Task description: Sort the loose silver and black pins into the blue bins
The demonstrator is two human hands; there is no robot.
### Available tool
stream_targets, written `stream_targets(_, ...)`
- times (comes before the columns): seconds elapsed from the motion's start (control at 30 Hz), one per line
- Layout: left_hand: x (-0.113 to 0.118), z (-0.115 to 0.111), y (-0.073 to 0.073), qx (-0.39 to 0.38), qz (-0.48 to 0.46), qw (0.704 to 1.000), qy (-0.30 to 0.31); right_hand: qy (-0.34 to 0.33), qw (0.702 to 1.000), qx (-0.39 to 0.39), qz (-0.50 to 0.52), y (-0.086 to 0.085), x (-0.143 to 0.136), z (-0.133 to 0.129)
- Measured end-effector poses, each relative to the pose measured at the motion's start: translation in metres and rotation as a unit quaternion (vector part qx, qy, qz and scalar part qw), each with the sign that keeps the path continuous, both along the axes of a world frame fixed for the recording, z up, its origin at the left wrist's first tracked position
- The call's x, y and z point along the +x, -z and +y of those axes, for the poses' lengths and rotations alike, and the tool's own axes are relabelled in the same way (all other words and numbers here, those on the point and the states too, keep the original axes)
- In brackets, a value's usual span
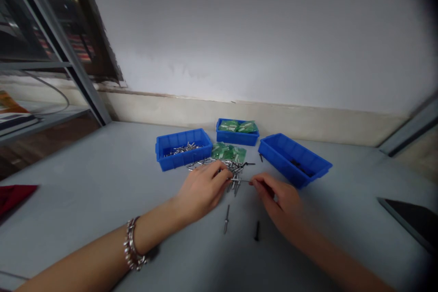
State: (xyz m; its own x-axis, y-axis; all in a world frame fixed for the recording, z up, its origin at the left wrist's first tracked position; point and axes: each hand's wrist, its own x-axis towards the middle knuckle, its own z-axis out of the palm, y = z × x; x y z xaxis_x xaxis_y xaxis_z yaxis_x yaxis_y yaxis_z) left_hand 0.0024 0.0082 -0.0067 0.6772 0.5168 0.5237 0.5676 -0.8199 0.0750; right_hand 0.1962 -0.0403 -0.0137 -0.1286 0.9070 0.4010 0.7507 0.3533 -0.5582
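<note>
Three blue bins [294, 159] ring your hands; right hand [278, 198] pinches a rivet [241, 180], left hand [201, 189] loosely curled on the pile [232, 171], bare worktop [102, 191] behind

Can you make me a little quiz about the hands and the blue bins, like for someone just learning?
1. True or false: the left hand rests on the pile of silver rivets.
2. How many blue bins are on the table? A) two B) three C) five
3. What does the right hand pinch at its fingertips?

Key:
1. True.
2. B: the left bin with silver parts, the middle bin with green bags, and the right bin.
3. A thin silver rivet, held level towards the pile.
</note>
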Motion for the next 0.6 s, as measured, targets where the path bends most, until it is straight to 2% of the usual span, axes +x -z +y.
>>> stream_targets(0.6,-0.0022,-0.0001,0.0011,-0.011,0.014,1.000,-0.001,-0.005,0.998,-0.042,0.044,-0.0026,0.0000,0.0003)
